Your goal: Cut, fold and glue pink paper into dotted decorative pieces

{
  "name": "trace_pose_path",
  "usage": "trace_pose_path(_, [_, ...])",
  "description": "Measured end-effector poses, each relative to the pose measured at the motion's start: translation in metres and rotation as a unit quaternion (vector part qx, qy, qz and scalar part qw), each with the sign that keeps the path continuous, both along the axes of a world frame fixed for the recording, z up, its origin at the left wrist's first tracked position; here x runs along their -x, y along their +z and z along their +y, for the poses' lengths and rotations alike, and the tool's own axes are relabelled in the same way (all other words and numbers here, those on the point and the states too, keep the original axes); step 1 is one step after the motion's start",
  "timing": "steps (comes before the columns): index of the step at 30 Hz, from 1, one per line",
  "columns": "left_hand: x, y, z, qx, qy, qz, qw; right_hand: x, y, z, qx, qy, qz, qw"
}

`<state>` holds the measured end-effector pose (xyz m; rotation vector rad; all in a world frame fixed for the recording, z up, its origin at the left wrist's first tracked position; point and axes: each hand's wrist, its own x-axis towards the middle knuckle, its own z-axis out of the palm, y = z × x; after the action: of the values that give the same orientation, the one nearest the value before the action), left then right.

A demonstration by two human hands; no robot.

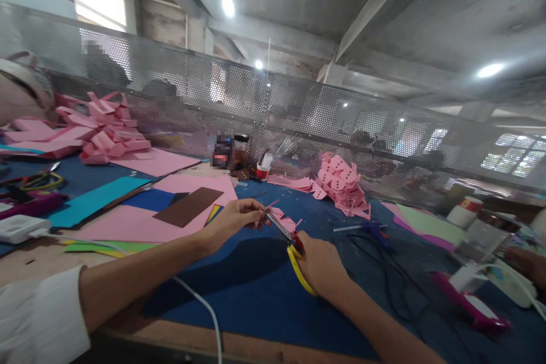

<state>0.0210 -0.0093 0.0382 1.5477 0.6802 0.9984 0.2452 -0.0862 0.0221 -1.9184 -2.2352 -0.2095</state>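
As the right hand [318, 261] clasps yellow-and-red-handled metal scissors [281, 229] above the blue table [256, 301], the left hand [245, 217] pinches a thin pink paper strip [273, 203] at the scissors' far tips; trimming seems underway, the next snip likely demanding steadiness.

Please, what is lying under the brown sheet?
The brown sheet overlaps a pink sheet. Along its upper-left edge, a blue sheet and a dark patch, maybe paper or shadow, are visible. What lies directly beneath cannot be seen.
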Motion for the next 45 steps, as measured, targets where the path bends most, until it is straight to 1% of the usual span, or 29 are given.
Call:
trace_pose_path(10, [-0.0006, 0.0042, -0.0034, 0.013, 0.005, 0.007, 1.000, 0.0012, 0.0011, -0.0014, 0.012, -0.020, -0.026, 0.999])
trace_pose_path(21, [-0.0001, -0.0022, 0.0024, 0.004, -0.003, 0.006, 1.000, 0.0017, 0.0031, -0.0006, 0.020, -0.028, -0.041, 0.999])
trace_pose_path(30, [-0.0003, 0.0005, 0.0013, 0.006, 0.000, 0.011, 1.000, 0.0013, 0.0015, 0.0008, 0.019, -0.026, -0.041, 0.999])
trace_pose_path(36, [0.0001, -0.0027, 0.0037, 0.005, -0.004, 0.009, 1.000, 0.0007, -0.0007, 0.0019, 0.018, -0.028, -0.044, 0.998])
trace_pose_path(45, [0.0003, -0.0010, 0.0027, 0.006, 0.002, 0.017, 1.000, 0.0036, 0.0048, 0.0004, 0.050, -0.045, -0.049, 0.997])
